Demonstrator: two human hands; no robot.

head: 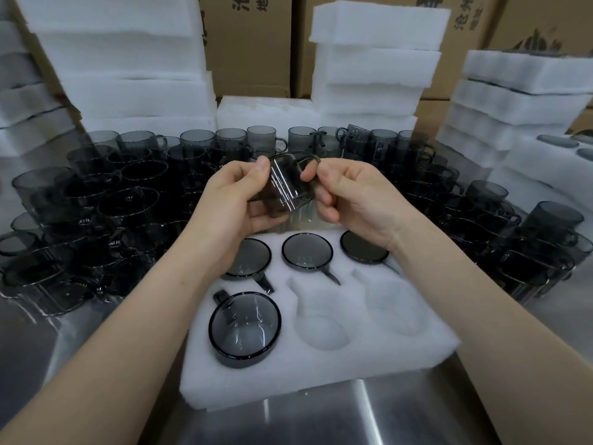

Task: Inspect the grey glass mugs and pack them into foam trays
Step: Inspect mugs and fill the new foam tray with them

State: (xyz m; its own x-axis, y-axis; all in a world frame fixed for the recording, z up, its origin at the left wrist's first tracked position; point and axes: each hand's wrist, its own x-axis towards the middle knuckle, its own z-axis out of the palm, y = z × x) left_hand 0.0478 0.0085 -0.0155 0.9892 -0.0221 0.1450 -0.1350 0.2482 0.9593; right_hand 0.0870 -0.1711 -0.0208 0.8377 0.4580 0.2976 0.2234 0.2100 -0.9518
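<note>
Both my hands hold one grey glass mug (286, 184) up over the far edge of the white foam tray (321, 367). My left hand (234, 203) curls round its body from the left. My right hand (349, 197) pinches its handle at the upper right. The tray lies on the steel table in front of me. Three mugs fill its far row; the middle one (307, 251) shows plainly. A fourth mug (245, 327) sits in the near left pocket. Two near pockets (324, 322) hold nothing.
Several loose grey mugs crowd the table on the left (106, 200), behind and on the right (513, 232). Stacks of white foam trays (128, 78) stand at the back and at the right (519, 101), with cardboard boxes (253, 43) behind them.
</note>
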